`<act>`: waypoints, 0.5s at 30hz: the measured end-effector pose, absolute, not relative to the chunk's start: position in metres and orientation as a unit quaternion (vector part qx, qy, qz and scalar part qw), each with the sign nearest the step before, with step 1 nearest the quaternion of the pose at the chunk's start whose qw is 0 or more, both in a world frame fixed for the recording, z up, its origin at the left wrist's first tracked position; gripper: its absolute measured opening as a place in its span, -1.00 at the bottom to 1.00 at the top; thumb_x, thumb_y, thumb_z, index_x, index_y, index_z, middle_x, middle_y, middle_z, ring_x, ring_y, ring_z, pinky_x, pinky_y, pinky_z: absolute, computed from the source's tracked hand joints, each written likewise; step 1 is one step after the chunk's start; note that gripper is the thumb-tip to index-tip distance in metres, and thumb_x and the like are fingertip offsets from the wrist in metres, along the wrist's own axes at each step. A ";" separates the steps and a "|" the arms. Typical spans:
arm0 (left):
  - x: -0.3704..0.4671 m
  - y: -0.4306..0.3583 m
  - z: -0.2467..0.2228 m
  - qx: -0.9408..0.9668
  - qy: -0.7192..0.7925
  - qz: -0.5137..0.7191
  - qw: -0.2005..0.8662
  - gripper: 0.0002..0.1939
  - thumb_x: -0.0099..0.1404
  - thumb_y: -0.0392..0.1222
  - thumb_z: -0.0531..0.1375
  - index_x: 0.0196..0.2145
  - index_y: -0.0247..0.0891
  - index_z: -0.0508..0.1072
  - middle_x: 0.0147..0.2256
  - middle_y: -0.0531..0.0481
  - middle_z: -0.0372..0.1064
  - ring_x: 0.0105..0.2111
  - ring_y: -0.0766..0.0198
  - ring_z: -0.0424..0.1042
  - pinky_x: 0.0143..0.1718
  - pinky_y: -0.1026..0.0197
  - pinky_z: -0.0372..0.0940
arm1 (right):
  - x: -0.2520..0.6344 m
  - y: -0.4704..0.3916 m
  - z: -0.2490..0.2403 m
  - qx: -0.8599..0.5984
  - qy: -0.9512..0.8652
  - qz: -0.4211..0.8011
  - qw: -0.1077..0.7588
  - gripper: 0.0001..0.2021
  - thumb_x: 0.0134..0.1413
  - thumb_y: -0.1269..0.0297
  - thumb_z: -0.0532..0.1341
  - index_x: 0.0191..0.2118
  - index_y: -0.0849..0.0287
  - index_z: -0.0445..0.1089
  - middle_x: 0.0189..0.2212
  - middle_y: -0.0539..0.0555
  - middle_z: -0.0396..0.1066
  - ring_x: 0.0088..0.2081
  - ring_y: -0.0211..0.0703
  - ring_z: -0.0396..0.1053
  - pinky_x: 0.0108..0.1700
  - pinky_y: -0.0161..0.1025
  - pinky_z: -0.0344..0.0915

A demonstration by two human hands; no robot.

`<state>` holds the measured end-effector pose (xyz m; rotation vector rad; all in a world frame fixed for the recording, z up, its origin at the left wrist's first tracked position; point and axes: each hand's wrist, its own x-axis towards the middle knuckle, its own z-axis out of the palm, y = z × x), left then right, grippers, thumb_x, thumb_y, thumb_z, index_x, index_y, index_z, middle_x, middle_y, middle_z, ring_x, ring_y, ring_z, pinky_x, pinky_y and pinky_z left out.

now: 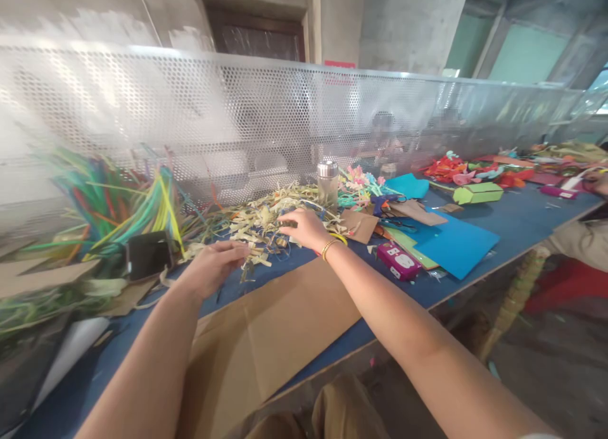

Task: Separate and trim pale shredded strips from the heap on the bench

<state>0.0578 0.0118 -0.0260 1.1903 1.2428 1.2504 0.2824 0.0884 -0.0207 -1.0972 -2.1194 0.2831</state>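
Landmark: flat brown cardboard sheet (285, 318), smooth, creased across, laid on the blue tabletop (294, 258) at the near edge; probably placed there as a working surface.
Left hand: bare left hand (216, 268) is held over the cardboard's far-left side. Thumb and fingers are brought together, apparently pinched on a pale straw-coloured dry strip (257, 251); a fingertip hold presumably suits something so thin.
Right hand: bare right hand (306, 229), gold-coloured bracelet (327, 249) at the wrist, is held just beyond the cardboard, over the strips. Fingers are curled; whether anything is gripped cannot be told.
Strip pile: tangled heap of pale, curled, papery strips (260, 218) is spread beyond the cardboard, within reach of both hands, likely for easy picking.
Bottle: clear cylindrical bottle with silvery metal lid (327, 170) is stood upright beyond the cardboard, at the heap.
Right of cardboard: glossy purple soft packet (399, 260) is laid near; flat bright-blue sheet (456, 239) farther out, angular-cornered.
Left of cardboard: dark boxy container (149, 255) is set; multicoloured long thin strips (128, 204) are fanned out behind it, blurred.
Backing: perforated metal screen (266, 109) is run behind everything.
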 end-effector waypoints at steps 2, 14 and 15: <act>0.056 0.012 -0.025 0.475 0.506 0.531 0.486 -0.74 -0.24 -0.12 0.46 -0.57 -0.27 0.54 -0.54 -0.02 0.38 -0.56 0.35 0.31 -0.54 0.32 0.26 | 0.293 0.091 -0.009 -0.476 -0.814 0.058 0.329 -0.76 0.04 0.25 0.25 -0.14 0.08 0.52 -0.17 0.07 0.50 -0.16 -0.18 0.39 -0.10 -0.29 0.22; 0.056 0.011 -0.026 0.491 0.459 0.544 0.502 -0.75 -0.20 -0.14 0.45 -0.61 -0.28 0.49 -0.53 0.00 0.36 -0.55 0.37 0.30 -0.48 0.30 0.27 | 0.308 0.108 -0.021 -0.605 -0.784 -0.116 0.074 -0.14 -0.15 0.15 0.36 0.28 0.22 0.05 0.06 0.38 0.30 0.01 0.15 0.33 -0.05 -0.11 0.29; 0.056 0.011 -0.026 0.492 0.459 0.544 0.502 -0.75 -0.20 -0.13 0.45 -0.61 -0.28 0.49 -0.52 -0.01 0.37 -0.54 0.36 0.31 -0.48 0.29 0.27 | 0.304 0.112 -0.025 -0.614 -0.779 -0.112 0.069 -0.11 -0.13 0.21 0.34 0.32 0.25 -0.05 0.07 0.42 0.29 0.00 0.14 0.35 -0.07 -0.12 0.30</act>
